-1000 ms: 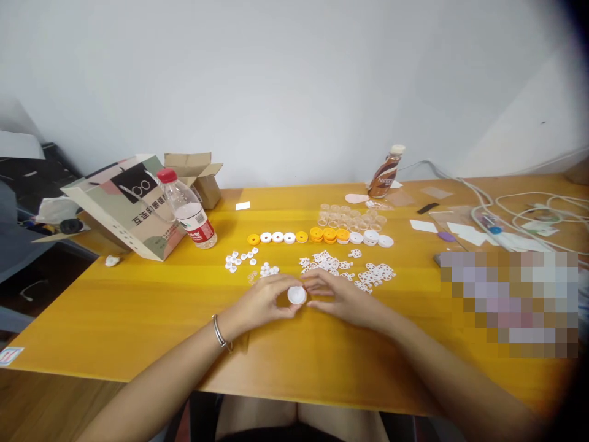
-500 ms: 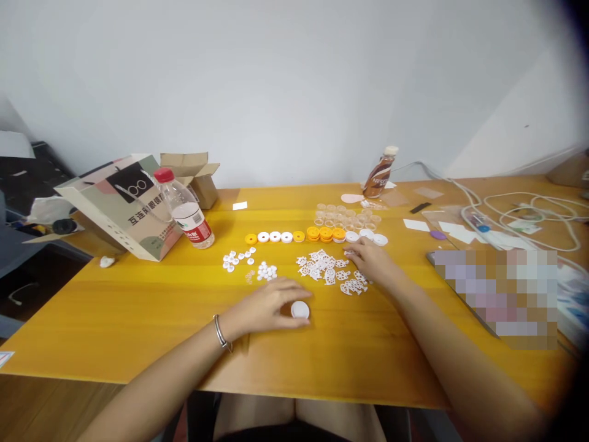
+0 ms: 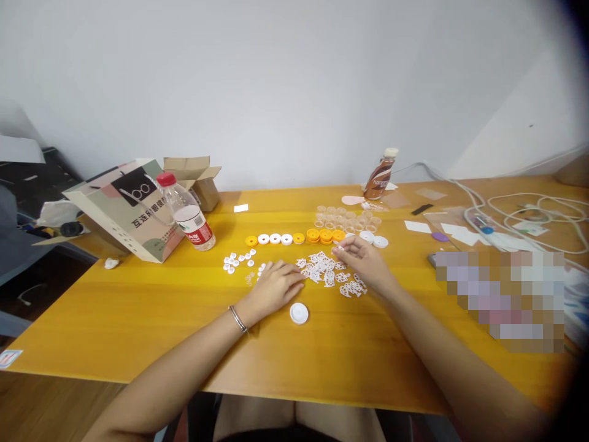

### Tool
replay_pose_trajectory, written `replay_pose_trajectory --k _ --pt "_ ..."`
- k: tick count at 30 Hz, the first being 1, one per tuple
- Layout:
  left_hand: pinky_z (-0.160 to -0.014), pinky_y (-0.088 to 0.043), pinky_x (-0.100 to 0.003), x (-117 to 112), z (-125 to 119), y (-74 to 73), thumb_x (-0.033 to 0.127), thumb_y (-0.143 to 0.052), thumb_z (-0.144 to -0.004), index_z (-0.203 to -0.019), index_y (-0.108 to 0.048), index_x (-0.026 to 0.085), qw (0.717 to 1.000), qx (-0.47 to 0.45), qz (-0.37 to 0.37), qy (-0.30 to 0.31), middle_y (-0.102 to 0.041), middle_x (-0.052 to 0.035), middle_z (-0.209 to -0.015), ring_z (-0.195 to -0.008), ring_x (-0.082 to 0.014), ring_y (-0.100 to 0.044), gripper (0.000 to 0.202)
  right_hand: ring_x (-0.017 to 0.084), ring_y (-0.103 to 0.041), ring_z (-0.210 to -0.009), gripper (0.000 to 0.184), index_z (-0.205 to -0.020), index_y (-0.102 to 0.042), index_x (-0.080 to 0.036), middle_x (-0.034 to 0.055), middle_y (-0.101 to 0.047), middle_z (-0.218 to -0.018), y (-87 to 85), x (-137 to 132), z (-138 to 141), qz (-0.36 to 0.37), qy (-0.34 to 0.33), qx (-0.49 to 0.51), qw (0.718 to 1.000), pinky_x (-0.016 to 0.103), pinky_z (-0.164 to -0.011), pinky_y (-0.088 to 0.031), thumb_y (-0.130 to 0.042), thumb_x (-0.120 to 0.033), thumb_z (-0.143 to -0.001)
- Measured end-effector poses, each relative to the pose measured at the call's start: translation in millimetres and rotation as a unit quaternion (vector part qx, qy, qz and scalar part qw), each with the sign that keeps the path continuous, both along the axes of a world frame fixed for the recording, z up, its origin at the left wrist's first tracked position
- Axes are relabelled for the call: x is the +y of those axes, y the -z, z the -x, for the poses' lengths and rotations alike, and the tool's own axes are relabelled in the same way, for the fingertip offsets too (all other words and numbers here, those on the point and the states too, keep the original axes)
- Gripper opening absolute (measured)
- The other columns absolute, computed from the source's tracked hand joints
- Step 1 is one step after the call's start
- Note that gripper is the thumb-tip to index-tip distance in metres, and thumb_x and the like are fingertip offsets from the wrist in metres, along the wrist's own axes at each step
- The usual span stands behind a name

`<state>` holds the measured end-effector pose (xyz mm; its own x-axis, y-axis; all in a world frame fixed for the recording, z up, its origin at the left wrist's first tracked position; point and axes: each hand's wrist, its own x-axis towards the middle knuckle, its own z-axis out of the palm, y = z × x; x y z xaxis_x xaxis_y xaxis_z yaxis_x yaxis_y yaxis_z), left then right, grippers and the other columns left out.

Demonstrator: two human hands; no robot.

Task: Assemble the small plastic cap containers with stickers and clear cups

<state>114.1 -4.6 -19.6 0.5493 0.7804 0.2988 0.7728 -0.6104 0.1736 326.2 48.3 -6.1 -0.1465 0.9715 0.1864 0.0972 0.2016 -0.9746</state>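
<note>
A white round plastic cap-like disc (image 3: 299, 314) lies by itself on the table in front of me, its rimmed hollow side up. My left hand (image 3: 277, 285) rests just beyond it, fingers stretched out toward a pile of white openwork plastic pieces (image 3: 319, 267) and partly covering a cluster of small white round parts (image 3: 260, 270). Above the right part of that pile, my right hand (image 3: 363, 258) is closed in a pinch on a small white piece, mostly hidden by the fingertips. Behind runs a row of white and orange rings (image 3: 286, 239), partly stacked.
Clear plastic rings (image 3: 343, 216) stand behind the row. On the left are a water bottle (image 3: 188, 215), a paper bag (image 3: 138, 209) and a cardboard box (image 3: 202, 178). A coffee bottle (image 3: 381, 175), white cables (image 3: 506, 205) and a blurred-out flat object (image 3: 501, 301) are on the right.
My left hand has moved away from the white disc, up toward the small parts, leaving the disc uncovered. My right hand has shifted left and now pinches a small white piece.
</note>
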Motion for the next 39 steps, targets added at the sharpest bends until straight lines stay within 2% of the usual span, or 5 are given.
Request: replay_pose_trajectory --k 6,15,22,27,39 --pt "-0.072 -0.031 -0.029 -1 1 -0.1 0.038 -0.045 -0.082 -0.089 -0.057 0.019 1.000 -0.011 0.011 -0.011 -0.060 -0.0023 -0.091 -0.082 -0.0160 -0.048 0.023 0.010 -0.056 -0.061 0.024 -0.074 -0.053 -0.018 -0.0009 -0.061 -0.066 3.9 -20 20 0.110 -0.088 0.093 0.986 0.024 -0.062 -0.043 -0.066 -0.035 -0.063" --pt "-0.069 -0.035 -0.029 -4 3 0.3 0.024 -0.041 -0.085 -0.080 -0.057 0.017 0.999 -0.012 0.010 -0.034 -0.060 -0.0029 -0.075 -0.070 -0.0144 -0.052 0.018 0.013 -0.059 -0.070 0.033 -0.087 -0.054 -0.022 -0.0019 -0.064 -0.072 4.5 -34 32 0.133 -0.079 0.115 0.981 0.027 -0.069 -0.043 -0.070 -0.031 -0.059" --pt "-0.068 -0.044 -0.024 -9 11 -7.9 0.024 -0.049 -0.080 -0.110 -0.052 0.020 0.945 -0.293 0.137 -0.042 -0.064 -0.0027 -0.084 -0.072 -0.0121 -0.057 0.031 0.014 -0.059 -0.077 0.033 -0.086 -0.063 -0.021 0.0006 -0.065 -0.077 15.4 -38 39 0.146 -0.053 0.096 0.983 0.031 -0.080 -0.044 -0.072 -0.027 -0.054" --pt "-0.070 -0.048 -0.024 -8 7 -15.2 0.027 -0.055 -0.076 -0.097 -0.063 0.016 0.877 -0.442 0.186 -0.030 -0.064 -0.0063 -0.087 -0.078 -0.0139 -0.059 0.025 0.016 -0.061 -0.080 0.029 -0.082 -0.064 -0.021 0.0014 -0.067 -0.080 21.8 -44 48 0.170 -0.065 0.122 0.976 0.034 -0.084 -0.044 -0.072 -0.025 -0.054" --pt "-0.069 -0.048 -0.026 -12 0 -4.0 0.024 -0.054 -0.077 -0.092 -0.064 0.016 0.889 -0.436 0.121 -0.063 -0.065 -0.0058 -0.086 -0.076 -0.0137 -0.059 0.020 0.015 -0.063 -0.077 0.026 -0.076 -0.063 -0.020 0.0004 -0.068 -0.074 18.1 -56 55 0.243 -0.085 0.253 0.933 0.033 -0.085 -0.045 -0.074 -0.023 -0.053"
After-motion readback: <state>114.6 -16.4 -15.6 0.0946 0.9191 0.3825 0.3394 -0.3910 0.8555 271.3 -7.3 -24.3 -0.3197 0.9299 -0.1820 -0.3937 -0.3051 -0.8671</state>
